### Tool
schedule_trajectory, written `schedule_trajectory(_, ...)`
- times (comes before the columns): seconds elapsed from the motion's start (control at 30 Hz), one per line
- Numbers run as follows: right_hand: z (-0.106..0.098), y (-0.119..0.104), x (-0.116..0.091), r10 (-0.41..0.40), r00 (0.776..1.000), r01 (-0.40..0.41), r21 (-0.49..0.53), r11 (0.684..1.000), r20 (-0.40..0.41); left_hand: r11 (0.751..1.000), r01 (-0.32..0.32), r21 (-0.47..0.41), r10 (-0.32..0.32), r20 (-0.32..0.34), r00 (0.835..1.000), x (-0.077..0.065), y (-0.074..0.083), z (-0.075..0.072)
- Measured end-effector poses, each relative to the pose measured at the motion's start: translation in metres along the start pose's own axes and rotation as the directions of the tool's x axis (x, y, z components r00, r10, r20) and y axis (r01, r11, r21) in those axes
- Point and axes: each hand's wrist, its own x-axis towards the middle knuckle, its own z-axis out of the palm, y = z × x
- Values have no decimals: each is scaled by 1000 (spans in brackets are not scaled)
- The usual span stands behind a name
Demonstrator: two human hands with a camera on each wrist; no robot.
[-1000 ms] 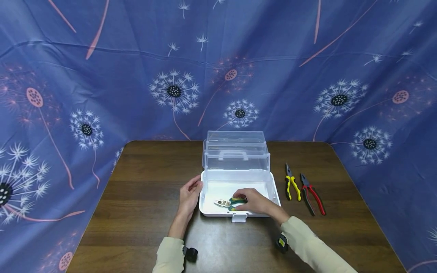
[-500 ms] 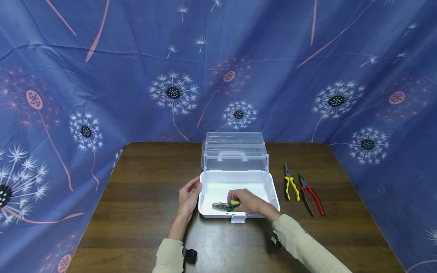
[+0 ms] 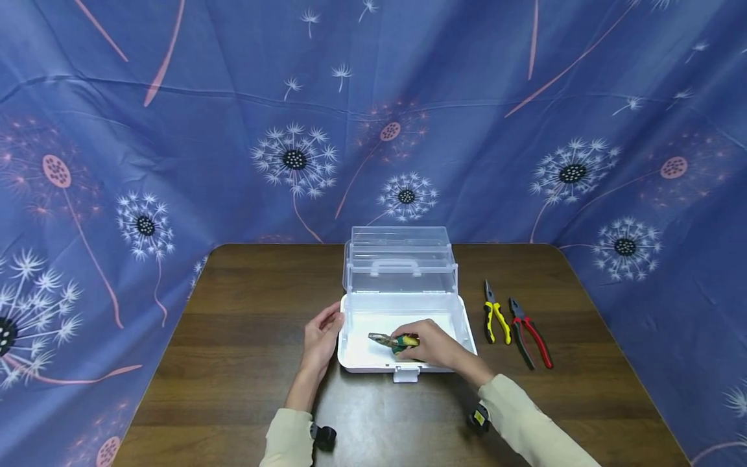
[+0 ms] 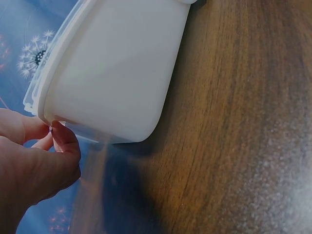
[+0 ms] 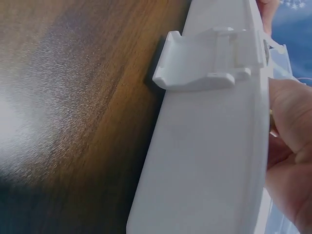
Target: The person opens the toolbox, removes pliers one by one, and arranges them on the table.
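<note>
A white plastic toolbox (image 3: 363, 368) stands on the wooden table, its clear lid (image 3: 403, 235) folded back. My left hand (image 3: 318, 338) is at the box's left side; in the left wrist view its thumb and fingers pinch the rim near a corner. Inside the box, my right hand (image 3: 433, 344) grips combination pliers (image 3: 383, 339) by their green and yellow handles. The metal nose points left, above the white floor of the box. In the right wrist view the front wall (image 5: 209, 146) hides most of the pliers.
To the right of the box lie yellow-and-black long-nose pliers (image 3: 495, 314) and red-and-black pliers (image 3: 530, 334). An open latch (image 3: 406, 375) juts from the box front. Behind the table (image 3: 245, 389) hangs a blue dandelion-print cloth (image 3: 233, 162).
The right hand has taken the pliers up from the box floor, turned them and shifted slightly, their nose now higher. The left hand keeps its place at the rim.
</note>
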Motion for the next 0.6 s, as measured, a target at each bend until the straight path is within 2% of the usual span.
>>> schedule_trajectory(0.17, -8, -4, -12, -15, 993, 15, 7, 1000, -119, 1000, 4, -12, -4, 1, 1000, 2, -1, 0)
schedule_trajectory(0.3, -18, -10, -20, 5, 973, 1, 26, 1000, -233, 1000, 7, -18, -6, 1, 1000, 2, 0, 0)
schedule_trajectory(0.43, -30, -14, -28, 80, 940, -59, 74, 996, -331, 1000, 13, -12, -13, 3, 1000, 1, 1, -1)
schedule_trajectory(0.6, -46, -17, -39, 202, 902, -156, 149, 976, -382, 1000, 27, 4, -27, 5, 1000, -1, 2, 0)
